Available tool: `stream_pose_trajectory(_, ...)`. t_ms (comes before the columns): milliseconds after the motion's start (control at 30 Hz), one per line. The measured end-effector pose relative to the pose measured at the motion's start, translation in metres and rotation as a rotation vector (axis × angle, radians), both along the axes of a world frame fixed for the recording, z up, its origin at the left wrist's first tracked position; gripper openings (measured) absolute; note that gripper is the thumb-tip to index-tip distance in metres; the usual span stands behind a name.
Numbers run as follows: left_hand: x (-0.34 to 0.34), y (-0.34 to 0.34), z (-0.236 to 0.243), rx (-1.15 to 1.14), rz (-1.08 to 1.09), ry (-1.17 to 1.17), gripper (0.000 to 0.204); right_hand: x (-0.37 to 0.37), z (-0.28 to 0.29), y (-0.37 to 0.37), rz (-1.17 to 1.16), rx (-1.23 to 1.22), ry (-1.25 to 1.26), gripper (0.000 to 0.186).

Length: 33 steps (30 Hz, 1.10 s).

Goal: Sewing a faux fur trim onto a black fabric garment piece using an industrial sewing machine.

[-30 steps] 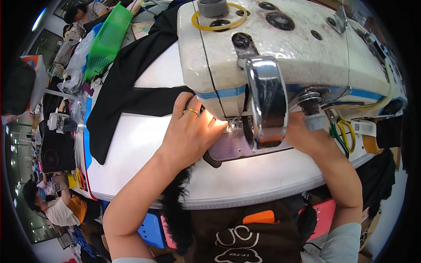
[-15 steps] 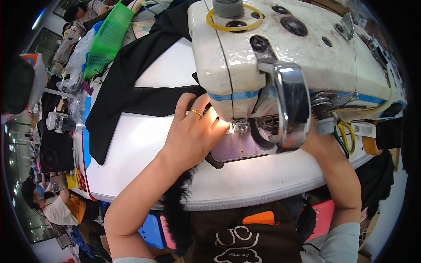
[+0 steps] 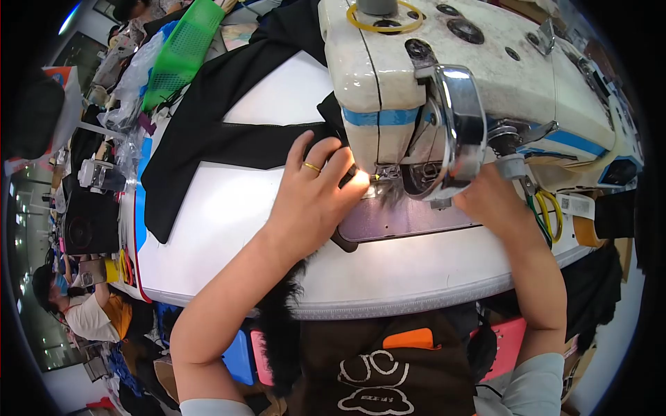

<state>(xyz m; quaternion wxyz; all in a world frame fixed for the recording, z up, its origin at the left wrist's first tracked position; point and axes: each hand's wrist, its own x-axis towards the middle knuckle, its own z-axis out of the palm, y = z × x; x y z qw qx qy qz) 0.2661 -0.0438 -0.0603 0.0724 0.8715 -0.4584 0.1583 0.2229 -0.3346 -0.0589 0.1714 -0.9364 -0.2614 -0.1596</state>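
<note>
My left hand [image 3: 313, 194], with a gold ring, is at the left of the sewing machine's [image 3: 378, 135] needle area. Its fingers are bent, thumb and forefinger closed on dark fabric beside the presser foot [image 3: 386, 173]. A black garment [image 3: 187, 149] spreads leftward from there over the white table. Dark fluffy fibres [image 3: 394, 193] show under the presser foot, above the purplish metal plate [image 3: 409, 218]. My right hand [image 3: 491, 200] is right of the needle, by the plate's right end. Its fingertips are partly hidden behind the machine's curved chrome guard [image 3: 466, 132].
A black furry strip [image 3: 281, 298] hangs over the table's front edge [image 3: 388, 305]. Yellow-handled scissors [image 3: 551, 215] and a tape roll [image 3: 586, 232] are at the right. A green basket [image 3: 182, 59] stands at the far left. Another person [image 3: 94, 312] sits at the left.
The machine now appears farther right and higher in view. My right hand shows more clearly beside the plate. Fluffy fibres have come into sight under the presser foot; my left hand stays beside it.
</note>
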Motion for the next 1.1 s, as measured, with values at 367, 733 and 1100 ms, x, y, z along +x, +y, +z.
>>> stream_pose_trajectory(367,-0.014,-0.015,0.000,-0.154,-0.160,0.026,0.021,-0.009,0.002,0.016,0.163,-0.233,-0.047,0.039)
stream_pose_trajectory(733,0.041,0.008,0.013,-0.072,-0.084,-0.032,0.030,-0.003,0.004,0.037,0.076,-0.074,0.421,0.026)
stream_pose_trajectory(1100,0.008,0.026,0.045,0.144,-0.129,-0.183,0.018,0.009,-0.010,0.022,0.143,-0.147,0.264,0.031)
